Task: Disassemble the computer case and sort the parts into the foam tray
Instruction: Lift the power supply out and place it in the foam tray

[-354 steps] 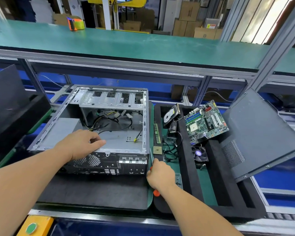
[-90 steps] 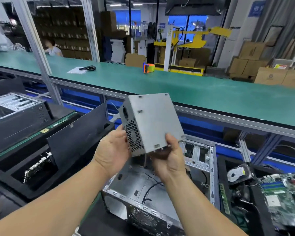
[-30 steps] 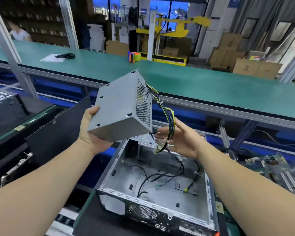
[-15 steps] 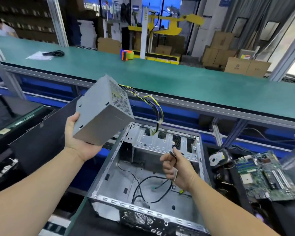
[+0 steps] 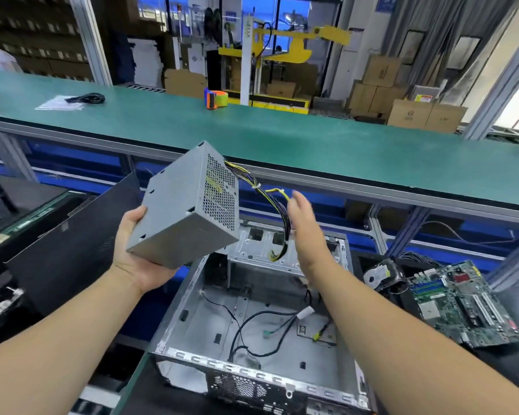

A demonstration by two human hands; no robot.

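Note:
My left hand (image 5: 135,250) holds the grey metal power supply (image 5: 186,205) from below, tilted, in the air above the open computer case (image 5: 252,324). Its yellow and black cable bundle (image 5: 270,211) droops from the perforated side down toward the case. My right hand (image 5: 304,226) is raised beside the cables, fingers straight, holding nothing. The case lies open with loose black wires on its floor. To the right, a green motherboard (image 5: 459,304) and a hard drive (image 5: 379,275) lie in the black foam tray (image 5: 402,298).
A black side panel (image 5: 72,244) leans at the left of the case. Another tray with parts (image 5: 18,211) is at far left. A long green bench (image 5: 282,136) with a tape dispenser (image 5: 215,98) runs behind, above aluminium frame rails.
My right hand let go of the cables and rose with fingers straightened. The power supply stayed in my left hand, shifting slightly right and lower.

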